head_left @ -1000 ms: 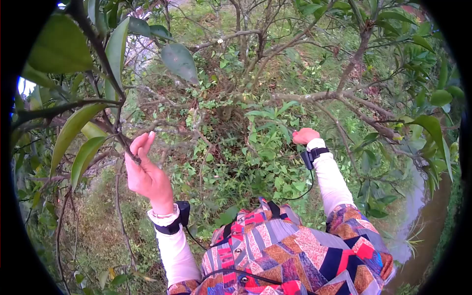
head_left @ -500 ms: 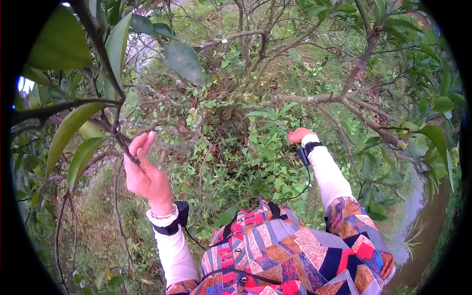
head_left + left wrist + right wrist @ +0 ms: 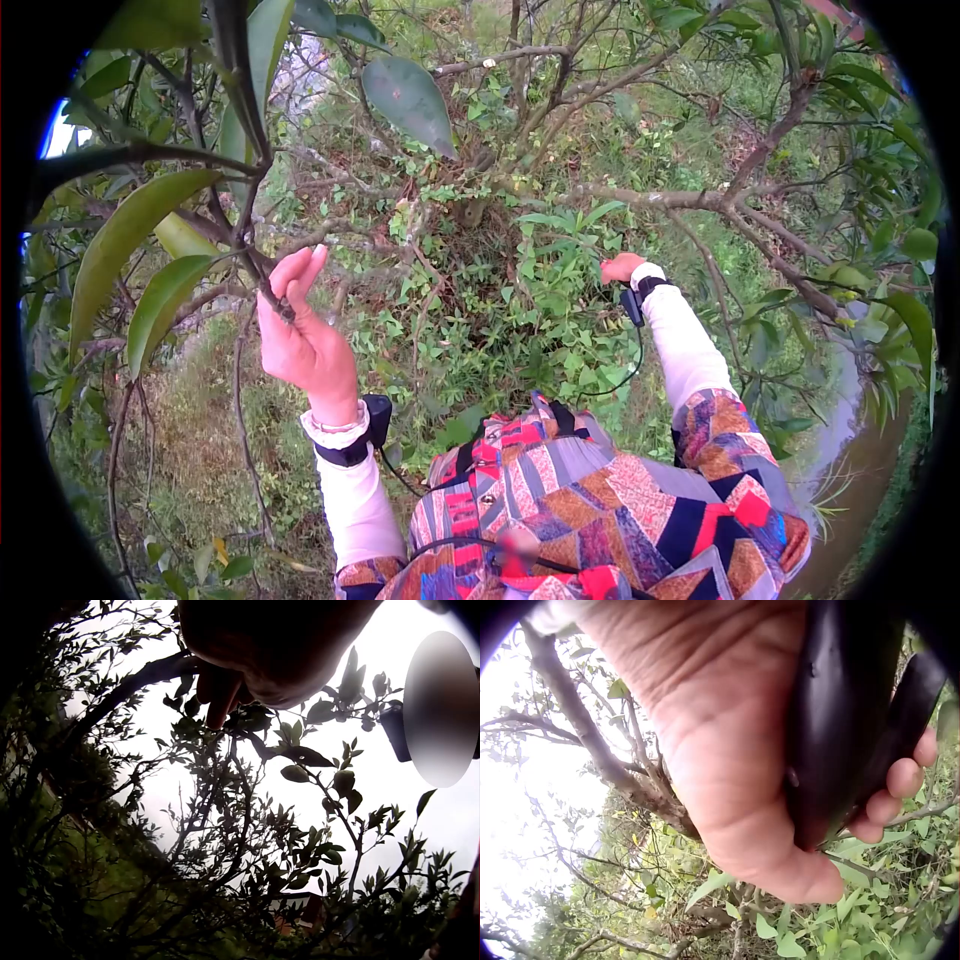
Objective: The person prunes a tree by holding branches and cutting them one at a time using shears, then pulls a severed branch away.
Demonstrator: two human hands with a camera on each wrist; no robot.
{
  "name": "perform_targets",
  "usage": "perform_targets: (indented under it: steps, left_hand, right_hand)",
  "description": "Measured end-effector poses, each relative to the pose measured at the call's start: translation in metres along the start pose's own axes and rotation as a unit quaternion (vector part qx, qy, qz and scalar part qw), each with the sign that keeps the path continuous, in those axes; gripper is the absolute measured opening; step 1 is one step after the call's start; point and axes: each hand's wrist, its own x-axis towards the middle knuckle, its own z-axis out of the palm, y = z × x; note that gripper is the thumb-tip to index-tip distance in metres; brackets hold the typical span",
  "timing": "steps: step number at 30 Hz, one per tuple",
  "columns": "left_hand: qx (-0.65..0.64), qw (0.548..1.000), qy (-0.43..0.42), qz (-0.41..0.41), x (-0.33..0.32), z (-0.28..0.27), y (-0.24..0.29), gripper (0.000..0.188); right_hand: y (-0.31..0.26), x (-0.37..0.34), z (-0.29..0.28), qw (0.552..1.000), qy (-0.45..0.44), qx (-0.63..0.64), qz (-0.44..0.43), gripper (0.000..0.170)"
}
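In the head view, my left hand (image 3: pixel 310 350) is raised at the left, its fingers and thumb curled round the lower end of a thin brown branch (image 3: pixel 258 265) with long green leaves. The left wrist view shows that hand (image 3: pixel 270 645) from below, dark against the sky. My right hand (image 3: pixel 622 268) is lower and farther right, above green undergrowth. Seen from the right wrist, this hand (image 3: pixel 727 750) grips a tool with two smooth black handles (image 3: pixel 840 712), fingers wrapped round the far one; the tool's working end is hidden.
Bare forking branches (image 3: pixel 650 198) cross the middle and right, with leafy twigs (image 3: pixel 915 310) at the right edge. Low weeds (image 3: pixel 490 320) cover the ground between the arms. A thick limb (image 3: pixel 592 742) stands beside the right hand in its wrist view. A large leaf (image 3: pixel 408 100) hangs up front.
The head view has shifted, so the branches on the right sit farther right. My left hand keeps its grip on the branch. The right hand stays near the same plants, with its grip little changed.
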Motion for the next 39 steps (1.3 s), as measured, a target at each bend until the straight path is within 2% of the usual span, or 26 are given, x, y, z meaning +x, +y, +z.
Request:
perform_targets:
  steps: [7,9,11,13,15,18,22,25,27,28,29,31,32,33,35,37,39]
  left_hand:
    - [0.019,0.999,-0.026,0.011,0.002,0.003,0.0,0.02]
    - [0.012,1.0,-0.023,0.013,0.002,0.006,-0.001,0.02]
    - [0.01,1.0,-0.02,-0.003,0.003,0.007,0.0,0.02]
    - [0.005,1.0,-0.008,0.005,0.007,0.008,0.002,0.021]
    - [0.014,1.0,-0.024,-0.006,0.009,0.008,0.004,0.02]
    - [-0.006,1.0,-0.024,-0.012,0.017,0.017,0.002,0.021]
    - [-0.006,0.999,-0.038,-0.015,0.02,0.022,-0.002,0.022]
    - [-0.012,0.999,-0.039,-0.011,0.019,0.025,-0.003,0.022]
    - [-0.026,0.999,-0.035,-0.008,0.019,0.025,-0.001,0.022]
    - [-0.026,0.999,-0.034,-0.005,0.019,0.025,0.0,0.022]
    - [-0.024,0.999,-0.033,-0.003,0.019,0.025,0.001,0.022]
    - [-0.02,0.999,-0.037,0.0,0.018,0.033,-0.003,0.021]
    - [-0.015,0.999,-0.038,0.005,0.019,0.034,-0.003,0.021]
    - [-0.023,0.999,-0.039,0.006,0.019,0.032,-0.002,0.021]
    - [-0.014,0.999,-0.05,-0.004,0.018,0.031,-0.001,0.02]
    - [-0.02,0.999,-0.049,0.002,0.016,0.031,-0.005,0.02]
    - [-0.023,0.999,-0.049,0.008,0.012,0.031,-0.005,0.019]
  right_hand:
    - [0.004,0.007,0.014,1.0,0.008,0.008,-0.02,0.051]
    - [0.001,0.003,0.019,0.995,0.09,0.047,-0.008,0.052]
    - [0.009,0.022,0.035,0.993,0.099,0.068,0.018,0.049]
    - [0.005,0.029,0.048,0.997,0.055,0.031,-0.05,0.051]
    - [-0.005,0.024,0.056,0.998,-0.01,0.041,-0.05,0.053]
    - [-0.02,0.019,0.062,0.998,0.0,0.056,-0.039,0.054]
    - [-0.026,-0.003,0.062,0.989,0.018,0.141,-0.033,0.054]
    - [-0.022,-0.023,0.061,0.979,0.015,0.192,-0.059,0.053]
    - [-0.019,-0.039,0.069,0.94,0.085,0.321,-0.073,0.047]
    - [-0.017,-0.045,0.072,0.919,0.089,0.376,-0.079,0.042]
    - [-0.014,-0.051,0.072,0.918,0.092,0.378,-0.074,0.042]
    - [-0.013,-0.063,0.062,0.896,0.096,0.433,-0.01,0.038]
    - [-0.01,-0.071,0.061,0.871,0.095,0.481,-0.031,0.034]
    - [-0.01,-0.08,0.062,0.869,0.101,0.483,-0.027,0.034]
    - [-0.01,-0.094,0.064,0.816,0.117,0.565,-0.039,0.029]
    - [-0.017,-0.114,0.064,0.804,0.123,0.579,-0.058,0.027]
    - [-0.022,-0.128,0.066,0.812,0.135,0.56,-0.095,0.026]
